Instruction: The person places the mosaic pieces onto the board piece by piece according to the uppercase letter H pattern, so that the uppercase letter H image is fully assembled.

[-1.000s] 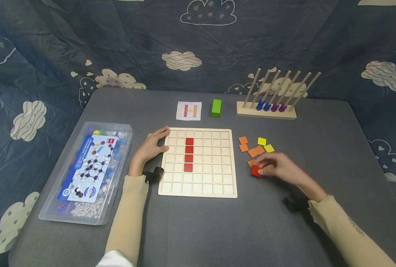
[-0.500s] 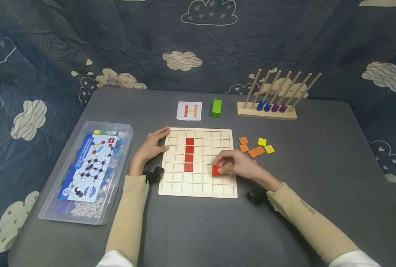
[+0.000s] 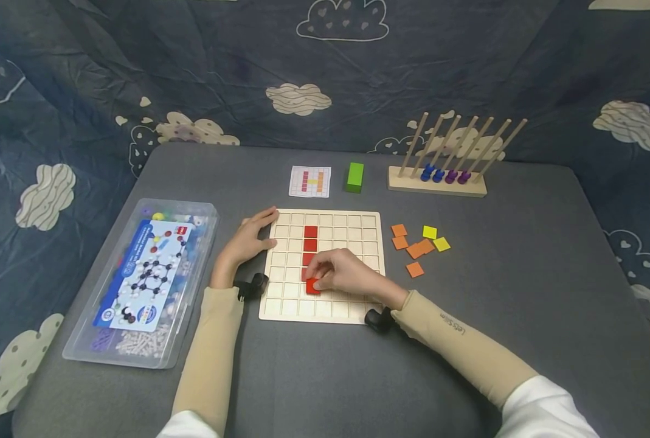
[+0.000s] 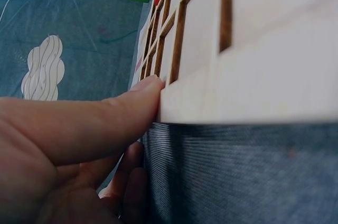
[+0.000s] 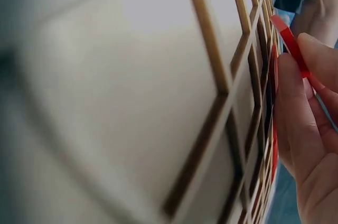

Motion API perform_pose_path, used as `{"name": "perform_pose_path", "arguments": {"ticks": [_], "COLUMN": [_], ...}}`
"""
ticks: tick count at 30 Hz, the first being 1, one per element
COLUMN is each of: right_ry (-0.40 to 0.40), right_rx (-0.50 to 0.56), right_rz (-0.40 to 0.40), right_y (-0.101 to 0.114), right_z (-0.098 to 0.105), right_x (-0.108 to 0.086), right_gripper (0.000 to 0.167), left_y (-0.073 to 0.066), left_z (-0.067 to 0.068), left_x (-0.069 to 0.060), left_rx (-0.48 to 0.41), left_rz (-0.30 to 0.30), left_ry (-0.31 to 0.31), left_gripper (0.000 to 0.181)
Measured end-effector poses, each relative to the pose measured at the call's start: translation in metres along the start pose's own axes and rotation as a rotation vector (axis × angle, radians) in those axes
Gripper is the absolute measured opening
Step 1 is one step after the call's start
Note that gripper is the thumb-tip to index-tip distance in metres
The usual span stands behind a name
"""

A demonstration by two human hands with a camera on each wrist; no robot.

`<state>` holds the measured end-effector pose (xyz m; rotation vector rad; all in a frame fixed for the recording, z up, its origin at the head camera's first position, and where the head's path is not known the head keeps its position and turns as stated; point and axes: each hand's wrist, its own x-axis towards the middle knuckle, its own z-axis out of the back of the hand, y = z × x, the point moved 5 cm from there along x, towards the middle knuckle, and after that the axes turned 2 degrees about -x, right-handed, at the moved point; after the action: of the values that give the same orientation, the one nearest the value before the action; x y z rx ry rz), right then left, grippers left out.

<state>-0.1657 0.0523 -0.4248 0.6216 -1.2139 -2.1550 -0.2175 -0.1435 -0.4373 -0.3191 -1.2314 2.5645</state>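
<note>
In the head view, a wooden grid board [image 3: 286, 309] lies on the table with a column of red square tiles [image 3: 311, 232] in its cells. My right hand [image 3: 346, 271] pinches another red tile [image 3: 313, 286] between thumb and fingers, over the lower end of that column. The right wrist view shows this tile [image 5: 290, 44] tilted, held just above the grid. My left hand [image 3: 245, 243] rests along the board's left edge, fingers toward the upper left corner. Up close in the left wrist view, the thumb [image 4: 113, 121] touches the board's side.
Orange tiles [image 3: 414, 269] and yellow tiles [image 3: 430, 232] lie right of the board. Behind it are a printed pattern card [image 3: 310, 182], a green block [image 3: 354, 177] and a peg stand [image 3: 436, 186] with beads. A lidded plastic box [image 3: 144, 283] stands at the left.
My right hand has carried the red tile left from beside the orange tiles, across the board to the red column. My left hand has stayed at the board's edge.
</note>
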Motion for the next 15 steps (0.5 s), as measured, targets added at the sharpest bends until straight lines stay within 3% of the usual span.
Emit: {"name": "perform_pose_path", "arguments": {"ticks": [10, 15], "right_ry": [-0.005, -0.006], "right_rx": [-0.192, -0.236], "right_rz": [0.085, 0.120], "right_y": [0.013, 0.014], "right_z": [-0.011, -0.012], "right_x": [0.005, 0.005], "right_gripper": [0.016, 0.013], "left_y": [0.001, 0.000], "left_z": [0.000, 0.000], "left_x": [0.000, 0.000], "left_rx": [-0.001, -0.001], "left_rz": [0.006, 0.004], "left_ry": [-0.005, -0.005], "left_gripper": [0.061, 0.061]}}
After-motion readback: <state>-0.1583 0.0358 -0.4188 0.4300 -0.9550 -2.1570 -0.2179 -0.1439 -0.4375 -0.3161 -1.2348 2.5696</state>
